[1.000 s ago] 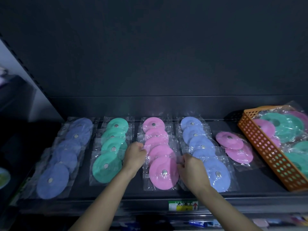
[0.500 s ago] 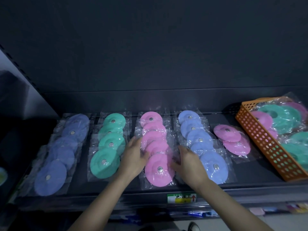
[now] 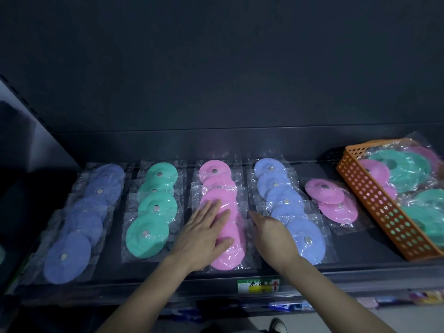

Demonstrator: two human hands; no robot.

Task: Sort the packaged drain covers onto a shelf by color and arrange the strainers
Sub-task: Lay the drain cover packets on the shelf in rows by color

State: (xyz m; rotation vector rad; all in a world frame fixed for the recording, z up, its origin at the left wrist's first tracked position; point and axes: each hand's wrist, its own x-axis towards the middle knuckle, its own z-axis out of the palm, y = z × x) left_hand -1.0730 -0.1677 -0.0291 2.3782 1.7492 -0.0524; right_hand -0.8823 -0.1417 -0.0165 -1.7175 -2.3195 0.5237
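Packaged drain covers lie in overlapping rows on a dark shelf (image 3: 360, 251): a purple-blue row (image 3: 69, 255) at the left, a green row (image 3: 149, 231), a pink row (image 3: 216, 171) in the middle and a light blue row (image 3: 305, 239). Two more pink covers (image 3: 324, 191) lie to the right of them. My left hand (image 3: 204, 234) rests flat on the front of the pink row, fingers spread. My right hand (image 3: 271, 234) sits edge-on in the gap between the pink and light blue rows, holding nothing.
An orange perforated basket (image 3: 382, 207) stands at the shelf's right end, with several green and pink packaged covers inside. The shelf's back wall rises close behind the rows. A yellow-green price label (image 3: 259, 284) sits on the front edge.
My left hand has opened from a pinch at the pink row's left edge and now lies flat on top of it. My right hand has slid slightly along the row's right side.
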